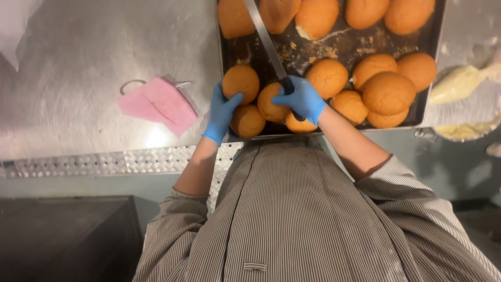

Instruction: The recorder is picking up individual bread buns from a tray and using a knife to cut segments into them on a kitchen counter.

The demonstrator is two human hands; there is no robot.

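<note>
The steel counter (78, 78) carries a dark baking tray (334, 49) of round golden buns, with a folded pink cloth (159, 103) lying well apart to my left. Within the tray, my left hand (222, 112), in a blue glove, curls around the side of the near-left bun (240, 83), thumb and fingers wrapped on it. My right hand (302, 98), also gloved, is closed on the dark handle of a long knife (266, 42). The blade's long axis runs from that hand away from me and slightly leftward, across crumbs on the tray floor. Between my two hands sits another bun (271, 102), touching the right hand; it lies just left of the knife handle, nearer the right hand than the left.
</note>
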